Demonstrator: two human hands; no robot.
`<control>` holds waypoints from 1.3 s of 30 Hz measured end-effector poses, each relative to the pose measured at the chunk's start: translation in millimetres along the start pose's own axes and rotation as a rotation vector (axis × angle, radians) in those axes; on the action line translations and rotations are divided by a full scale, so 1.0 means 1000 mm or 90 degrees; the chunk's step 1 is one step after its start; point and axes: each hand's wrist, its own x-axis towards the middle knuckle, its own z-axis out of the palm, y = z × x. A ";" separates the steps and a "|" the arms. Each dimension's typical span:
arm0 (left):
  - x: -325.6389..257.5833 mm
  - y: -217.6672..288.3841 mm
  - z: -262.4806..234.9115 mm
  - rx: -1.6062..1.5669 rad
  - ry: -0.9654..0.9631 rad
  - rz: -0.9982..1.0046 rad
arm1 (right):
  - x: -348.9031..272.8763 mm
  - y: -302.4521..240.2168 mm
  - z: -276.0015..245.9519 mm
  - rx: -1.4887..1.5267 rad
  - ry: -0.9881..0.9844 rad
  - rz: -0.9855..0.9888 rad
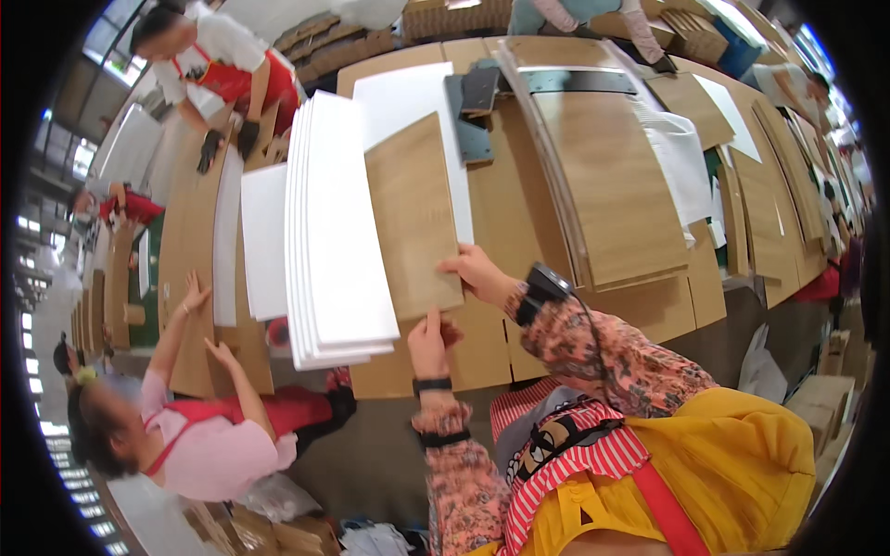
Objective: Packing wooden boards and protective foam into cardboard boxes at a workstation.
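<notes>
A flat wood-grain board (417,218) lies tilted in front of me, its far end over a white panel. My right hand (477,276) pinches its right edge near the close corner. At the near edge, my left hand (432,345) has its fingers curled against the board, thumb side up; part of the grip is hidden. Just left of the board rises a stack of white foam sheets (329,222). Beyond the board's far right corner sit dark grey flat pieces (475,116).
Cardboard (510,213) covers the table. To the right is a stack of wood-grain panels (616,176) with a dark strip across it, beside white foam wrap (672,153). A co-worker in pink (218,426) is at the left; another in a red apron (227,74) stands far left.
</notes>
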 end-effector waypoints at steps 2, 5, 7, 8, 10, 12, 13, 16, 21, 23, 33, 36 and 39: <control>-0.027 0.008 -0.014 0.066 0.019 0.069 | -0.040 -0.021 -0.004 -0.115 0.023 -0.002; -0.061 0.002 -0.015 0.013 -0.024 0.075 | -0.116 -0.053 -0.007 -0.117 0.018 -0.046; -0.087 0.001 -0.011 0.204 -0.003 0.091 | -0.144 -0.068 -0.014 -0.147 0.027 -0.116; -0.090 -0.003 -0.026 0.089 -0.055 0.014 | -0.155 -0.073 -0.023 -0.184 0.030 -0.171; -0.086 -0.010 -0.064 -0.068 -0.141 -0.068 | -0.175 -0.087 -0.050 -0.211 0.049 -0.168; -0.078 -0.010 -0.053 -0.019 -0.049 -0.011 | -0.203 -0.105 -0.075 -0.239 0.059 -0.159; -0.076 -0.011 -0.044 0.015 0.058 0.048 | -0.222 -0.117 -0.084 -0.232 0.066 -0.163; -0.055 -0.018 -0.003 0.131 0.003 0.040 | -0.273 -0.135 -0.108 -0.133 0.011 -0.130; -0.042 -0.013 0.054 -0.024 -0.221 -0.116 | -0.318 -0.135 -0.140 -0.295 -0.146 -0.132; -0.059 -0.017 0.082 -0.025 -0.182 -0.076 | -0.333 -0.139 -0.145 -0.169 -0.234 -0.076; -0.110 -0.073 0.087 0.004 0.039 0.058 | -0.221 -0.065 -0.325 -0.876 -0.060 -0.226; -0.119 -0.082 0.082 -0.021 0.061 0.047 | -0.219 -0.055 -0.334 -0.836 -0.049 -0.302; -0.121 -0.095 0.080 -0.034 0.066 0.048 | -0.223 -0.078 -0.321 -0.826 -0.077 -0.324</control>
